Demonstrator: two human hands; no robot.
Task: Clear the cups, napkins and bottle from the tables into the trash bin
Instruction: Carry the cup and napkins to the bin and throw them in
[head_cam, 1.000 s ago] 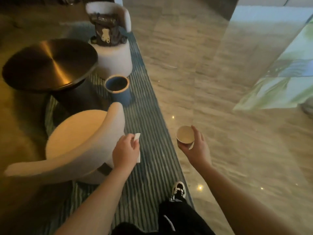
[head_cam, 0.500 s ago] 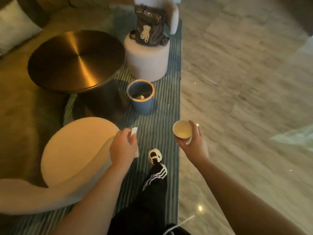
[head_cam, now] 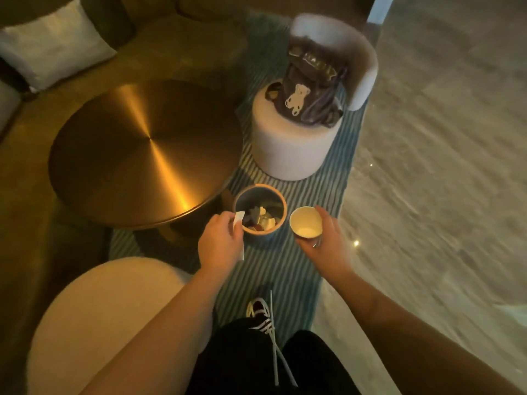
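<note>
We look down on a round brass table at the left of the frame, its top bare. Just right of it, at center, a blue trash bin already holds scraps. Our left hand pinches a white napkin at the bin's near-left rim. Our right hand grips an empty paper cup just right of the bin. Both items are seemingly about to be dropped in; no bottle is visible.

1. L hand: arm stretched fwd, back of hand up, fingers curled, pinching a white napkin.
2. R hand: arm fwd, palm turned inward, fingers wrapped round a paper cup, held upright.
3. Hands apart, roughly level.
</note>
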